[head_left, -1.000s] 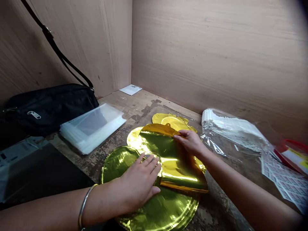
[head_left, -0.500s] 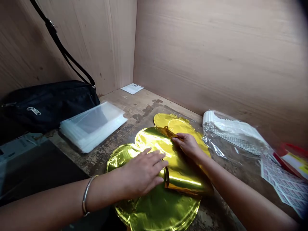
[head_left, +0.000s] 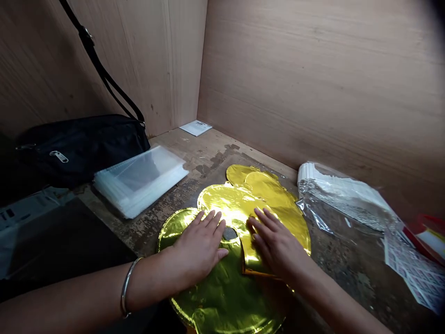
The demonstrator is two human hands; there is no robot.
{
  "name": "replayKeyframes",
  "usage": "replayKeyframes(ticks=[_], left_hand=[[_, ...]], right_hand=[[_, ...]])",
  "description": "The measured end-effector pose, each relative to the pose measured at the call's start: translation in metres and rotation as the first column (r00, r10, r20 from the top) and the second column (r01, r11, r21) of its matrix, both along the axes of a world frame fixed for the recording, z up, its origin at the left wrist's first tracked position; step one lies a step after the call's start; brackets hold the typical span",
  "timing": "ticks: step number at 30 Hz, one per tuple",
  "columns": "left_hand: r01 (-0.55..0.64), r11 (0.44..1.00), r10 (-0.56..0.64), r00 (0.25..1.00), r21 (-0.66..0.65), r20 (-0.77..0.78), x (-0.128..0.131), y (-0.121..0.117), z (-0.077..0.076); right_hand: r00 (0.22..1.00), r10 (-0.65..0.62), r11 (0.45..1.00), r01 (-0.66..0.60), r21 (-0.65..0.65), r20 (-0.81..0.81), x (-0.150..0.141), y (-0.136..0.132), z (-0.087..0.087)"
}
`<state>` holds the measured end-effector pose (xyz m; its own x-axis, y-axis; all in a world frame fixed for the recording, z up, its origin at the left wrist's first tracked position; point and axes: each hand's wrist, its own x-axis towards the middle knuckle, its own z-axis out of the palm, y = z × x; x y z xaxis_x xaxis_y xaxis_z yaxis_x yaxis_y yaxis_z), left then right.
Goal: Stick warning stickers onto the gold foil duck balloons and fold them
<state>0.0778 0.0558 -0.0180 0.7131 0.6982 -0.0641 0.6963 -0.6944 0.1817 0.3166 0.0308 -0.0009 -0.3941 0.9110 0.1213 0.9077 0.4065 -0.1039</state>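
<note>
The left hand (head_left: 200, 246) and right hand (head_left: 274, 246) lie open, fingers spread, holding nothing, pressed on the gold foil balloons (head_left: 227, 297) piled mid-table (head_left: 347, 264); flat, even palm pressure smooths foil without creasing it.

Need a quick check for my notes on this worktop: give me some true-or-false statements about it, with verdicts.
The left hand lies flat on the gold foil balloons. True.
The right hand grips scissors. False: it presses spread-fingered on the foil.
A metal bangle circles the left wrist. True.
The clear plastic sleeves sit on top of the black bag. False: they lie on the worktop beside it.
A white card lies in the far corner. True.
</note>
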Motion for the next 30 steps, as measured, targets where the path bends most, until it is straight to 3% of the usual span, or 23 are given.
replayKeyframes(ticks=[4,15,18,21,24,27,30], left_hand=[[-0.050,0.999,0.050,0.999,-0.003,-0.011,-0.001,0.000,0.005],[-0.097,0.995,0.098,0.994,-0.023,0.040,-0.007,0.006,0.013],[-0.168,0.986,0.169,0.983,-0.023,0.072,-0.014,0.032,0.023],[-0.335,0.942,0.335,0.938,-0.013,0.084,-0.020,0.078,0.036],[-0.393,0.915,0.395,0.918,-0.086,0.012,-0.015,0.119,0.045],[-0.392,0.907,0.386,0.920,-0.154,-0.071,-0.001,0.136,0.049],[-0.386,0.903,0.376,0.922,-0.190,-0.086,0.012,0.136,0.053]], right_hand=[[0.998,-0.010,0.999,0.013,-0.047,0.061,-0.003,-0.009,-0.012],[0.995,-0.065,0.992,0.073,-0.101,0.080,-0.002,0.004,-0.019],[0.996,-0.070,0.993,0.076,-0.095,0.059,0.000,0.004,-0.026],[0.997,-0.067,0.994,0.069,-0.079,0.029,0.002,0.003,-0.030],[0.997,-0.072,0.995,0.072,-0.072,0.007,0.001,0.002,-0.029],[0.997,-0.083,0.994,0.082,-0.074,-0.006,-0.001,0.001,-0.027],[0.996,-0.088,0.993,0.086,-0.078,-0.019,-0.002,0.001,-0.027]])
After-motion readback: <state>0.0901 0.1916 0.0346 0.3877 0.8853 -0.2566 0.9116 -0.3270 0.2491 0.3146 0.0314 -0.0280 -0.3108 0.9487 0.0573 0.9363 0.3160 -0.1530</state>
